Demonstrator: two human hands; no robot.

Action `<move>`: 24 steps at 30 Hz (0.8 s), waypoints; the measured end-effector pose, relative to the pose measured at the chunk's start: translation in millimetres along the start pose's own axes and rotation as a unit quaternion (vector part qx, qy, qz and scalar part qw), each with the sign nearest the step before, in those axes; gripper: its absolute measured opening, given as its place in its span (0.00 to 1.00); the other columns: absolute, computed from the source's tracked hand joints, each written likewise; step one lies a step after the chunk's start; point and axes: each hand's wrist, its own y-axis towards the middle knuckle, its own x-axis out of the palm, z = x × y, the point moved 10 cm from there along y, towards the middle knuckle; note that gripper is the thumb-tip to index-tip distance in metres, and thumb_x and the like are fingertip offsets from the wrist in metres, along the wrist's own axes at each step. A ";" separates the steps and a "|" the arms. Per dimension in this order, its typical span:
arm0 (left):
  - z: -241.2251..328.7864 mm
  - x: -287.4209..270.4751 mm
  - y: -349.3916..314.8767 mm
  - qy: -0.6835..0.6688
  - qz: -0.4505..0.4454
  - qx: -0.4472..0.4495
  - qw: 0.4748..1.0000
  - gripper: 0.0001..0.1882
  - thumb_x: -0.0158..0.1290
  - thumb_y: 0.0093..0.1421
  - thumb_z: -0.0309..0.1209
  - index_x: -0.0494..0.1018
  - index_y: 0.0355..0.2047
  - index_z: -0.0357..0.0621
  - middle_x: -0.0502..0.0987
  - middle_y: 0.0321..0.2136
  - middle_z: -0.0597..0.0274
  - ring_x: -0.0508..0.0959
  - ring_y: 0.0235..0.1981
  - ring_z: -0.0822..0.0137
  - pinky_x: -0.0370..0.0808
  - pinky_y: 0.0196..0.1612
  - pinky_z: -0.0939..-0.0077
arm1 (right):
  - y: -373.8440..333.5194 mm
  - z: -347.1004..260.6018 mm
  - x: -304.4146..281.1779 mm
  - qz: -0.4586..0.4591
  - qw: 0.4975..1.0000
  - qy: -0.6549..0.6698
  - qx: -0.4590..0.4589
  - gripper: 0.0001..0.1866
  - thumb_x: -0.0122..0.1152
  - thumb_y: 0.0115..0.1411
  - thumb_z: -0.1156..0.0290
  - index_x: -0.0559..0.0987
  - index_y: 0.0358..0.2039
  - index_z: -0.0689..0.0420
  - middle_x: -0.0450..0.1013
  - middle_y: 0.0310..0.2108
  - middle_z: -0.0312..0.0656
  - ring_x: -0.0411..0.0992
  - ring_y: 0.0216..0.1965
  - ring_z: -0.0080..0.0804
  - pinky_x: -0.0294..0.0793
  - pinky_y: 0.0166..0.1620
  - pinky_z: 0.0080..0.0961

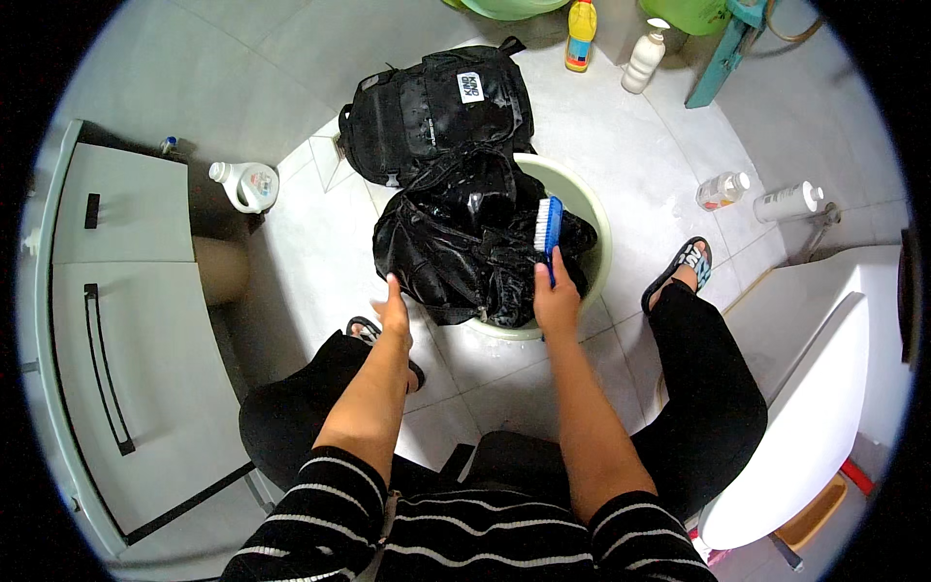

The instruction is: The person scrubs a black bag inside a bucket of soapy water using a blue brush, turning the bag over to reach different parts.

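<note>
A wet black backpack (456, 242) lies over a pale green basin (592, 209) on the tiled floor in front of me. My right hand (556, 296) grips the handle of a blue scrubbing brush (549, 228) with white bristles, held upright against the backpack's right side. My left hand (393, 312) hovers with fingers apart just off the backpack's lower left edge, holding nothing. A second black backpack (436, 107) with a white patch lies behind the basin.
A white jug (247, 184) stands at the left by a grey cabinet (116, 320). Bottles stand at the back (580, 34) (644, 60) and right (722, 189) (787, 201). A white chair (824, 407) is at my right. My sandalled feet flank the basin.
</note>
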 end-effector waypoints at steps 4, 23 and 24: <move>-36.8 70.8 -45.7 -0.343 -0.233 -0.336 0.846 0.54 0.47 0.49 0.66 0.41 0.63 0.42 0.43 0.63 0.45 0.48 0.63 0.47 0.42 0.58 0.34 | -19.9 -50.5 13.2 -0.085 0.990 0.115 0.011 0.29 0.59 0.54 0.64 0.66 0.55 0.59 0.73 0.42 0.54 0.73 0.40 0.36 0.69 0.44 0.25; 136.7 107.4 -215.2 0.316 -0.101 0.674 0.660 0.27 0.50 0.46 0.21 0.68 0.50 0.47 0.67 0.25 0.56 0.69 0.31 0.55 0.65 0.31 0.64 | 24.0 -40.4 -22.3 -0.035 0.968 0.235 0.079 0.36 0.62 0.53 0.56 0.62 0.57 0.62 0.74 0.37 0.44 0.71 0.37 0.29 0.68 0.42 0.23; 120.9 121.0 -225.3 0.360 -0.133 0.676 0.629 0.23 0.48 0.48 0.23 0.71 0.47 0.49 0.67 0.25 0.57 0.69 0.30 0.56 0.65 0.30 0.63 | 26.1 -44.5 -23.9 -0.043 0.968 0.237 0.073 0.38 0.64 0.52 0.56 0.61 0.58 0.62 0.73 0.38 0.45 0.71 0.39 0.30 0.68 0.44 0.23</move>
